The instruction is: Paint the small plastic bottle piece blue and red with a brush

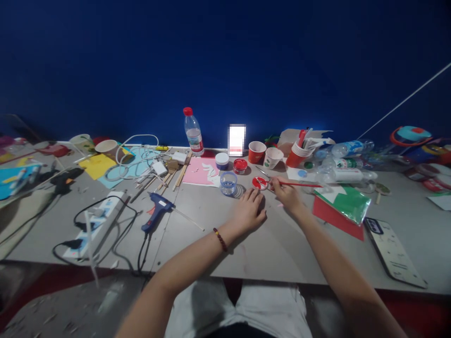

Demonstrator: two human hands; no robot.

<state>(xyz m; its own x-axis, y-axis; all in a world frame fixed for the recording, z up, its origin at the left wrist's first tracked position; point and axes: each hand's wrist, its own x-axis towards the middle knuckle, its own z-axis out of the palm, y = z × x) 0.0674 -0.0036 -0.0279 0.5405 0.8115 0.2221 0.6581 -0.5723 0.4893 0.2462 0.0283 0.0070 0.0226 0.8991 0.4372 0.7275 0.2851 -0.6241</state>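
Observation:
My right hand (286,196) pinches a thin paintbrush with a red handle (305,184). The brush's front end reaches toward a small round lid smeared with red paint (260,183); whether they touch I cannot tell. Just in front of that lid, my left hand (249,209) rests on the table with its fingers stretched out, holding nothing. A small clear cup of water (228,184) stands left of the lid. Behind are an open jar of red paint (240,165) and a white-lidded jar (221,161).
A blue glue gun (158,211) and a power strip (98,223) with cables lie left. Paper cups (257,152) and a water bottle (193,134) stand at the back. Right are green paper in clear wrap (347,204), several plastic bottles (347,163) and a phone (394,251).

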